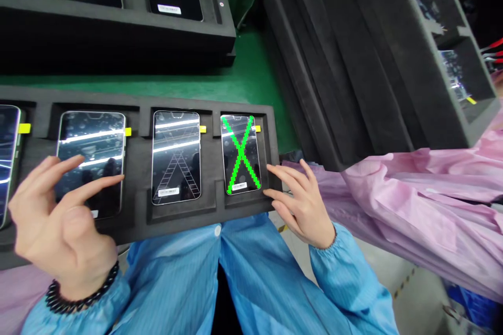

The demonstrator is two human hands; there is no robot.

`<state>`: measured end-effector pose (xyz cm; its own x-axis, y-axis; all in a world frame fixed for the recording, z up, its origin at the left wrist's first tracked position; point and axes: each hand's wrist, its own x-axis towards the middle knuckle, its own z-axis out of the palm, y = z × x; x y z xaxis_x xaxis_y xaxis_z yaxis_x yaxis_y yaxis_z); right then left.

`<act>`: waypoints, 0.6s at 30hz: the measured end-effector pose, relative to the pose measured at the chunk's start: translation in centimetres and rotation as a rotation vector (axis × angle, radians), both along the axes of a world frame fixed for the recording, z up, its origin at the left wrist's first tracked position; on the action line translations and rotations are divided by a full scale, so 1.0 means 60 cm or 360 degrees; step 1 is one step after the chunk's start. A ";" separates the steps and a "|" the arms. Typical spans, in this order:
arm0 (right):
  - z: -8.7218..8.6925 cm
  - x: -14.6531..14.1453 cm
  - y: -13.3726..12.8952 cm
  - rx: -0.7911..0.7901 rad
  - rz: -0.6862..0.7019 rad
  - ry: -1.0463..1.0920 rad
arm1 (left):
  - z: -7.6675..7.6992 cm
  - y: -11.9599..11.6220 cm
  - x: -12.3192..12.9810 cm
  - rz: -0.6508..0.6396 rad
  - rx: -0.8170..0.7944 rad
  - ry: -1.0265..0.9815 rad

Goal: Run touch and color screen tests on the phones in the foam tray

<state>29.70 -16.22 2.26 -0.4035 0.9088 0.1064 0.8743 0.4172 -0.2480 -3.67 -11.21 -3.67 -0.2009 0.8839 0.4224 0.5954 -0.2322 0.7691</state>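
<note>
Holding nothing, the left hand (58,220) is spreading its fingers over a smartphone (92,162) seated in a black foam tray (139,167). The right hand (302,204), also open, is reaching the tray's edge just beside a second phone (231,167) crossed by a green X (240,156).

A light blue smock (176,282), faintly lined with thin darker stripes, covers the person's body and arms, with a small white snap button (217,230) near its 12 o'clock edge. Gathered elastic cuffs (329,243) close the sleeves. Toward 7 o'clock, a bracelet of round black beads (80,289) circles the wrist of the bare left hand (58,220); the right hand (302,204) is bare too.
</note>
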 end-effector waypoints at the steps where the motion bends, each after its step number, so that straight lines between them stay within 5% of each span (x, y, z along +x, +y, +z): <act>1: 0.003 0.000 0.008 0.0025 -0.0001 0.0011 | 0.002 0.002 0.002 0.0046 0.0073 0.0008; 12: -0.015 -0.118 0.189 0.0066 0.0243 -0.0146 | 0.005 0.001 -0.006 0.0012 0.0112 0.0030; 18: -0.037 -0.152 0.242 0.0050 0.0161 -0.0291 | 0.003 0.000 -0.013 -0.0074 0.0072 -0.0042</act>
